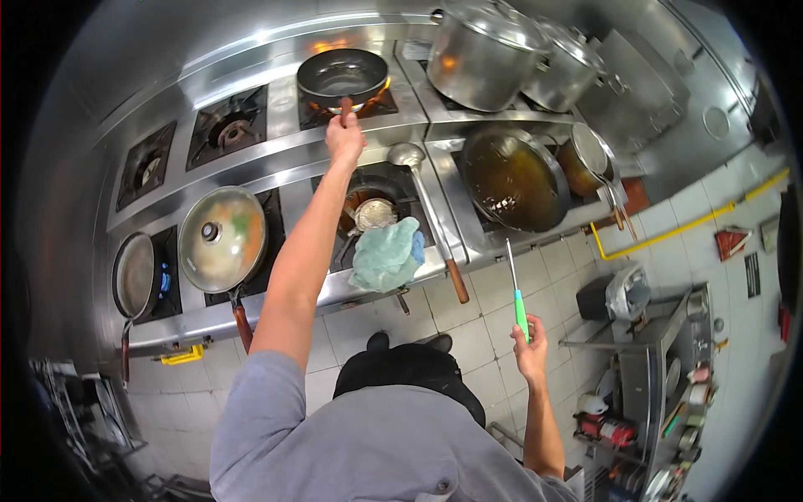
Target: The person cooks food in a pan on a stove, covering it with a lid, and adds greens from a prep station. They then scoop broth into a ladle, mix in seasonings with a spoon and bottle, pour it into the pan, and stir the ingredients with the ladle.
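At the back of the stove, my left hand (345, 140) is wrapped round the handle of a black frying pan (342, 76), which sits over a lit burner with orange flames. My right hand (529, 345) holds a green-handled tool (520, 311) with a thin metal shaft pointing up, in front of the stove's edge. Between my arms, a green cloth (386, 257) lies on the front burner area, and a long ladle (432, 207) with a wooden handle rests beside it.
A lidded pan (222, 238) and a smaller pan (136, 275) stand front left. A wok of dark liquid (514, 180) and a smaller pot (585, 164) stand right. Large lidded pots (485, 63) are behind them. A steel shelf (661, 368) stands at the right.
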The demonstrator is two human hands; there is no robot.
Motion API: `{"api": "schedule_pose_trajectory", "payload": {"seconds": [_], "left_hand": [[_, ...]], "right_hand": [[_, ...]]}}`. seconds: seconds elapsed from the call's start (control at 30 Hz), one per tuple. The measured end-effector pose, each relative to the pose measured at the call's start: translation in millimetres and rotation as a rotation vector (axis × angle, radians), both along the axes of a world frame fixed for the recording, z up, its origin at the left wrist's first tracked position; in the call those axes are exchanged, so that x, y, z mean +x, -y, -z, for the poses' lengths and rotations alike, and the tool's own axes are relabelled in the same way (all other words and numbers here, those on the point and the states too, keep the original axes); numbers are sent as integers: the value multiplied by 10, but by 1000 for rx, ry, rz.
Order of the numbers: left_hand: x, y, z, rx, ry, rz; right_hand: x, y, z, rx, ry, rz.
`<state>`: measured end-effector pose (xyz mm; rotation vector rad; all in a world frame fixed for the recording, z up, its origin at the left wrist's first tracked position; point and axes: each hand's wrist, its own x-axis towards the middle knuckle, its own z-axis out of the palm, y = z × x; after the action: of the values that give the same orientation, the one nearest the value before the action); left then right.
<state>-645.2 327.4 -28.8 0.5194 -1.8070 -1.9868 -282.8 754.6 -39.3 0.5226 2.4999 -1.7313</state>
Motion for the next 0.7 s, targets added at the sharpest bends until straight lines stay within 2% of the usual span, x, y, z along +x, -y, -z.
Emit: {"api": "schedule_pose_trajectory", "payload": {"seconds": [0.03, 0.13, 0.2, 0.27, 0.3, 0.37, 0.43, 0.47, 0.5, 0.53, 0.57, 0.67, 0.7], "left_hand": [[-40, -6, 50, -63, 15, -19], [-56, 1, 90, 75, -49, 39], [10, 51, 105, 140, 28, 85], [241, -117, 73, 276, 117, 11], [284, -193, 269, 373, 95, 56], [875, -721, 129, 423, 87, 188], [1394, -1157, 296, 373, 35, 527], [1815, -1520, 153, 332, 58, 631], [2118, -1735, 323, 314, -27, 877], [2480, -1981, 440, 297, 30, 1012], [2866, -2231, 418, 254, 227, 1140], [3775, -2633, 1152, -146, 331, 1582], [4082, -2686, 1405, -409, 416, 1664]], "right_hand": [[133, -108, 71, 54, -26, 14], [545, -304, 44, 11, -46, 108], [806, -418, -42, -47, -18, 175], [1101, -556, -167, -139, 31, 306], [1259, -641, -190, -171, 9, 368], [1627, -854, -241, -312, -121, 488], [2024, -1077, -333, -417, -264, 591], [2253, -1167, -395, -456, -335, 640], [2508, -1248, -471, -489, -406, 688], [2767, -1286, -563, -571, -473, 726], [3036, -1321, -621, -600, -526, 780], [3954, -1335, -812, -581, -651, 880], [4271, -1342, -788, -488, -711, 924]]}}
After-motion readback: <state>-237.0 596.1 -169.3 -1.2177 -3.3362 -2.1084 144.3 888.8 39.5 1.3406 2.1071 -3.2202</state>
